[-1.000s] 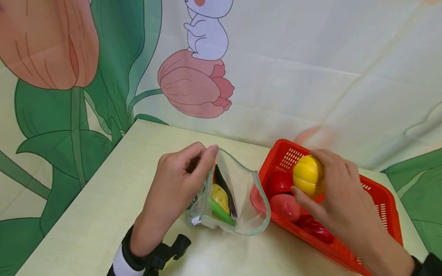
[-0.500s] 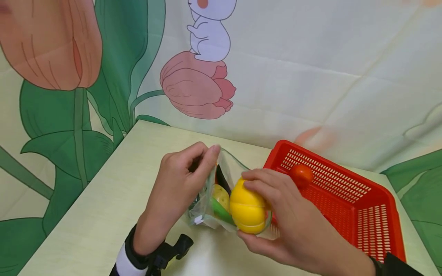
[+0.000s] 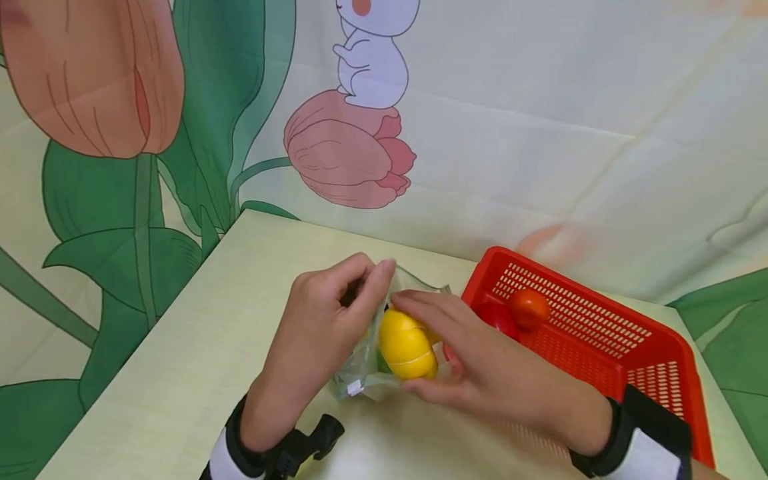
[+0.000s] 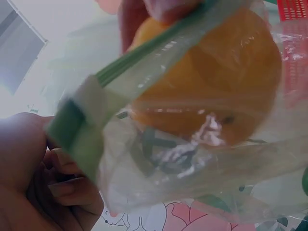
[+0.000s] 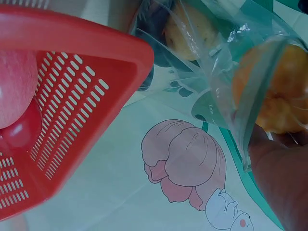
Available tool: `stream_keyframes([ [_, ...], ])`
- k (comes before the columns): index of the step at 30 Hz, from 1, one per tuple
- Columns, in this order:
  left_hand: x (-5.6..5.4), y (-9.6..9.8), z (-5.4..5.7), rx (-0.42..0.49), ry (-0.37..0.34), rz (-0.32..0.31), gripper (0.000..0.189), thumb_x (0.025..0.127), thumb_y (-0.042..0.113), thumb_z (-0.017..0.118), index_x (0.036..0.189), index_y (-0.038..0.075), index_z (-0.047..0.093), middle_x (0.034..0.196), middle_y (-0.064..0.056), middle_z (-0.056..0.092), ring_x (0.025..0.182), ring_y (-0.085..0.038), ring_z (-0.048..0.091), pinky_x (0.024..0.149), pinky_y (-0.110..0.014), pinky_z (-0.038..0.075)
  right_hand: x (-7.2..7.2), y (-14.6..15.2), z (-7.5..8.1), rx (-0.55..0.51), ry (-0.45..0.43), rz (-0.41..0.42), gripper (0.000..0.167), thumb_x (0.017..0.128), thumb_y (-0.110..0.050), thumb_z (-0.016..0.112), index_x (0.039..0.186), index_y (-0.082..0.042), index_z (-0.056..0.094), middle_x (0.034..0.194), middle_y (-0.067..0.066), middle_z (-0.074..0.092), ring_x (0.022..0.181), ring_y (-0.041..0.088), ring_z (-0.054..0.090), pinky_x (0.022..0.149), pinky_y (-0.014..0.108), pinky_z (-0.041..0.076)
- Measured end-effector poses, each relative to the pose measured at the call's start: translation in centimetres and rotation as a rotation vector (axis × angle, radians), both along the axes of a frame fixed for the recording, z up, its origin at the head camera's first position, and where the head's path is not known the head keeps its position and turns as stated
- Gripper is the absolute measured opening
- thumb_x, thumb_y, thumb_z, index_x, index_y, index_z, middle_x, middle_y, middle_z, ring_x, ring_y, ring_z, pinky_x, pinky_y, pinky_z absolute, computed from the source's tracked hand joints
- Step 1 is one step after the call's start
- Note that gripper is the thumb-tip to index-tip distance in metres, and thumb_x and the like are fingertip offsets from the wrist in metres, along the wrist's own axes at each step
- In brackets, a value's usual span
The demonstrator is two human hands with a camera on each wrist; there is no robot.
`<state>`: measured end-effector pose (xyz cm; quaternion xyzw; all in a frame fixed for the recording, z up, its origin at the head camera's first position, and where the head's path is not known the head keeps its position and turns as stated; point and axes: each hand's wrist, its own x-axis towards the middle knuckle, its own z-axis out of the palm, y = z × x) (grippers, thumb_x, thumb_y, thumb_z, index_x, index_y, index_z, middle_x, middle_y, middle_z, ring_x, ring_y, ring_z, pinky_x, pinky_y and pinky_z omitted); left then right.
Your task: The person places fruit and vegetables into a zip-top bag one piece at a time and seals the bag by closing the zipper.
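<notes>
My left hand (image 3: pixel 324 327) pinches the green-edged rim of a clear zip bag (image 3: pixel 360 370) and keeps its mouth up. Between the fingers and thumb of my right hand (image 3: pixel 486 367) is a yellow bell pepper (image 3: pixel 408 347) with a pale seam, at the bag's mouth. Clear plastic lies in front of the pepper (image 4: pixel 216 72) in the left wrist view, so it appears within the bag's opening. A potato (image 5: pixel 190 33) shows through the bag in the right wrist view. In the head view, my right hand and the pepper hide most of the bag's contents.
A red slotted basket (image 3: pixel 591 297) stands to the right, close to my right forearm. It holds an orange-red tomato (image 3: pixel 529 308), a red round item (image 3: pixel 499 319) and a pinkish apple (image 5: pixel 17 86). Behind the pale table (image 3: pixel 270 247) hangs a printed cloth (image 3: pixel 540 133).
My right hand has carried the yellow bell pepper leftward from above the basket to the bag's mouth and lowered it in. My left hand stays on the bag's rim.
</notes>
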<state>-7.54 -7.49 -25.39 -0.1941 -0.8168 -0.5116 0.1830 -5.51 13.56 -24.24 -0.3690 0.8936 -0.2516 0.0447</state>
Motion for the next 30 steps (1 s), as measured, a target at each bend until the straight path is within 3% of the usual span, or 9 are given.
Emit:
stream_keyframes([
  [2,0.0,0.1,0.0,-0.003,0.002,0.001,0.035,0.096,0.041,0.050,0.068,0.019,0.051,0.054,0.006,0.033,0.048,-0.007,0.035,0.045,-0.022,0.025,0.0,0.3,-0.1,0.025,-0.003,-0.011,0.072,0.086,-0.040,0.068,0.146,-0.036,0.028,0.148,-0.020,0.028,0.136,-0.001,0.028,0.111,0.030,0.030],
  [6,0.1,0.3,0.1,0.005,-0.008,-0.012,0.036,0.096,0.041,0.050,0.068,0.019,0.050,0.054,0.005,0.033,0.048,-0.008,0.035,0.045,-0.023,0.025,0.0,0.9,-0.6,0.052,0.024,-0.011,0.063,0.088,-0.040,0.064,0.143,-0.038,0.033,0.148,-0.018,0.029,0.137,0.002,0.029,0.099,0.026,0.044],
  [14,0.1,0.2,0.0,-0.008,-0.011,-0.002,0.036,0.096,0.041,0.051,0.067,0.019,0.048,0.054,0.006,0.033,0.047,-0.008,0.035,0.045,-0.023,0.025,-0.1,1.8,-1.1,0.041,0.054,-0.041,0.040,0.092,-0.031,0.062,0.130,-0.036,0.050,0.141,-0.020,0.038,0.128,0.000,0.040,0.093,0.023,0.048],
  [17,0.1,0.2,0.0,-0.012,-0.019,0.004,0.036,0.096,0.041,0.051,0.067,0.019,0.049,0.055,0.005,0.033,0.048,-0.008,0.035,0.046,-0.023,0.025,-0.1,1.5,-0.8,-0.034,0.098,-0.111,0.031,0.092,-0.028,0.062,0.122,-0.034,0.056,0.129,-0.021,0.049,0.117,-0.002,0.048,0.085,0.019,0.050],
  [24,0.0,0.3,0.1,-0.026,-0.032,0.030,0.036,0.096,0.043,0.050,0.068,0.020,0.051,0.055,0.005,0.035,0.049,-0.008,0.037,0.047,-0.023,0.027,0.8,0.6,1.6,-0.206,0.265,-0.365,0.023,0.091,-0.024,0.064,0.113,-0.027,0.063,0.109,-0.019,0.061,0.100,-0.003,0.056,0.086,0.020,0.049],
  [30,0.1,0.4,0.1,-0.017,-0.029,0.037,0.038,0.096,0.044,0.049,0.067,0.020,0.051,0.054,0.005,0.035,0.049,-0.009,0.037,0.047,-0.023,0.027,1.0,1.1,1.0,-0.284,0.313,-0.536,0.020,0.091,-0.024,0.063,0.111,-0.024,0.065,0.099,-0.015,0.062,0.088,-0.001,0.056,0.073,0.014,0.048],
])
